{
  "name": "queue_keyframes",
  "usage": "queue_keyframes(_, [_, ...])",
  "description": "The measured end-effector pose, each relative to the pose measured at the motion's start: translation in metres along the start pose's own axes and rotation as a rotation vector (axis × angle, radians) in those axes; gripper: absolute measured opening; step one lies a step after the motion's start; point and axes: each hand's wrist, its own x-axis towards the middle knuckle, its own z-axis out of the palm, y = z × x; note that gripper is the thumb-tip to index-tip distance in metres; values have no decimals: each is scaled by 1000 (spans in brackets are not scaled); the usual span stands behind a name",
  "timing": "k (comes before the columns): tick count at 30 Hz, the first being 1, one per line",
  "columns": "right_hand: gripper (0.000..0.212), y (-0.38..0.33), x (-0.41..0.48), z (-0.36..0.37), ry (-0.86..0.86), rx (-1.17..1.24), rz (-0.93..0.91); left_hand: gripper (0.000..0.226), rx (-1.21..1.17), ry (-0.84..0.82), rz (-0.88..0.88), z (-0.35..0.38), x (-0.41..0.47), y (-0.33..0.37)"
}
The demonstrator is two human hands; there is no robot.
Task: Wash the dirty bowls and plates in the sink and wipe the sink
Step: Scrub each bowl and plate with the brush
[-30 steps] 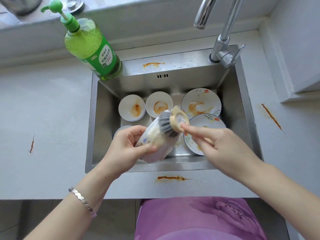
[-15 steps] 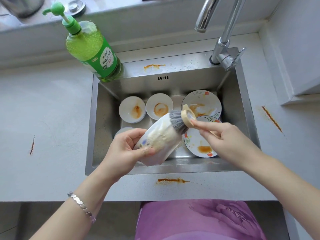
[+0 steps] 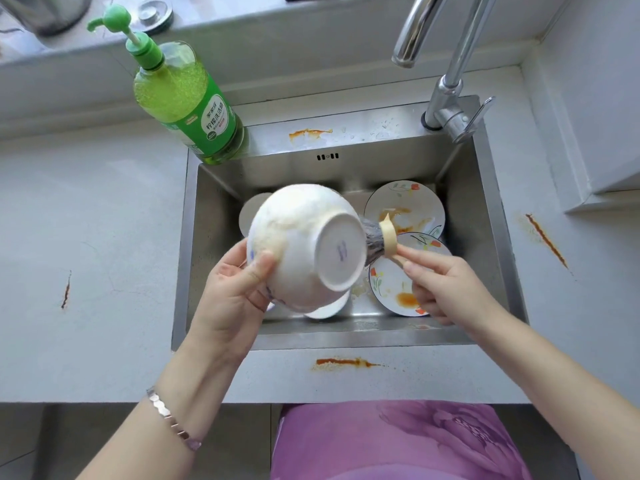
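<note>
Over sink [image 3: 214, 258] | I'm gripping soapy, slippery, breakable bowl [image 3: 304, 244] by its rim, left hand [image 3: 235, 289] | right hand [image 3: 446, 285] clamping brush [image 3: 381, 237], scrubbing its side.

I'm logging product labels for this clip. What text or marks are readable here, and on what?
Green dish soap bottle, white label: Chinese characters, seemingly "柠檬洗洁精"; the smaller print is too blurred to read.
White bowl, underside of the base: a faint blue stamp, unreadable.
Nothing else carries text.

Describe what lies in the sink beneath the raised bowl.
Beneath the soapy bowl held by the left hand, two white rims peek out in the sink, one at its upper left. What they hold, and anything between them, is covered.
</note>
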Motion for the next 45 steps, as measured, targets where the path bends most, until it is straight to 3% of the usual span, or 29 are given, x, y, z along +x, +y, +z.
queue_keyframes(3, [35, 13, -2, 14, 24, -12, -16, 35, -239, 135, -9, 18, 7, -1])
queue_keyframes(6, [38, 14, -6, 30, 59, -83, -157, 13, -332, 315, 4, 37, 18, -3])
queue_keyframes(10, [45, 17, -21, 54, 82, -330, -390, 10, -359, 433, -23, 48, 29, -7])
queue_keyframes(12, [48, 23, -18, 52, 103, -442, -403, 9, -371, 468, -39, 49, 30, -9])
queue_keyframes(16, [42, 26, -4, 35, 187, -293, -280, 11, -372, 422, -49, 52, 23, -12])
queue_keyframes(20, [48, 26, -26, 54, 83, -279, -365, 11, -303, 466, 23, 57, 20, -13])
queue_keyframes(24, [41, 19, -6, 42, 131, -203, -288, 11, -312, 437, 37, 55, 19, -12])
queue_keyframes(29, [53, 20, -22, 61, 87, -287, -390, 11, -335, 462, 78, 55, 18, -7])
queue_keyframes(33, [43, 18, -11, 50, 131, -221, -324, 16, -338, 421, 71, 55, 17, -7])
queue_keyframes(37, [48, 18, -23, 56, 92, -255, -403, 11, -338, 463, 83, 59, 18, -6])
queue_keyframes(40, [42, 19, -14, 47, 113, -224, -316, 10, -361, 459, 71, 61, 19, -6])
queue_keyframes(45, [47, 20, -25, 56, 107, -231, -404, 9, -375, 454, 57, 63, 23, -1])
